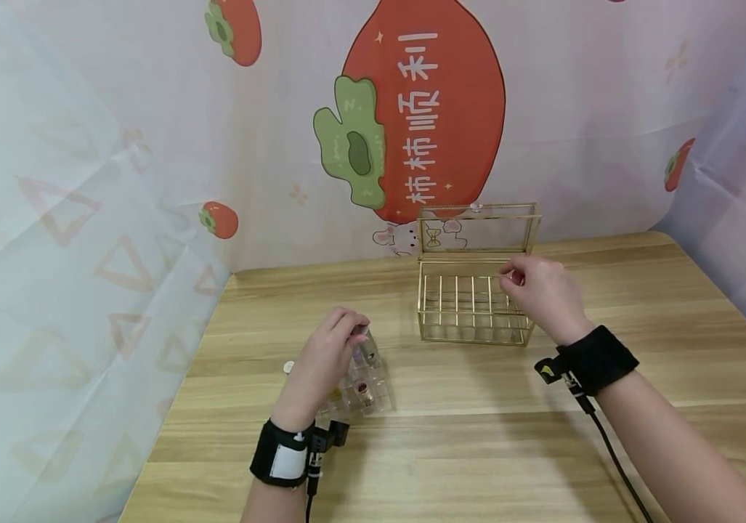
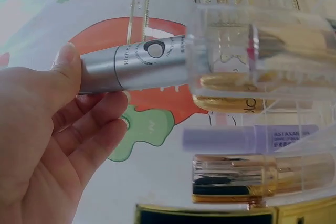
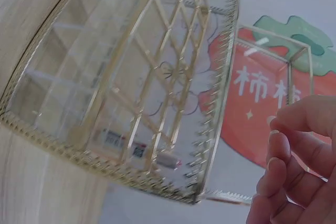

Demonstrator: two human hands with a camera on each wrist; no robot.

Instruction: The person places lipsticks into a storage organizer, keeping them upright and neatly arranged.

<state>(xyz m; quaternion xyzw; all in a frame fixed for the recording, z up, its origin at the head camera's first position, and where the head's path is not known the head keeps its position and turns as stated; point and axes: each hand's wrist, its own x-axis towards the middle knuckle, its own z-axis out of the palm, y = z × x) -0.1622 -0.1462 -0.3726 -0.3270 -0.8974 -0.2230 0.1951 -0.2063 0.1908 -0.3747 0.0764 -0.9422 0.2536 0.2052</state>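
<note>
My left hand (image 1: 320, 363) pinches the end of a silver lipstick tube (image 2: 136, 64) between thumb and fingers. The tube's other end overlaps a clear acrylic holder (image 1: 382, 401) in the left wrist view. A lilac tube (image 2: 220, 139) and a gold-and-silver lipstick (image 2: 231, 178) stand in that holder. Over the right end of a glass box (image 1: 473, 340) with gold edges is my right hand (image 1: 545, 294), its fingers loosely bent and nothing between them. Through the box's side, a light labelled tube (image 3: 137, 149) shows inside, behind the gold grid (image 3: 163, 77).
The box's glass lid (image 1: 477, 234) is raised at the back. A small white round thing (image 1: 288, 367) lies left of the holder. Behind the wooden table (image 1: 451, 465) hangs a printed cloth (image 1: 562, 109). Cables (image 1: 614, 454) trail from both wristbands.
</note>
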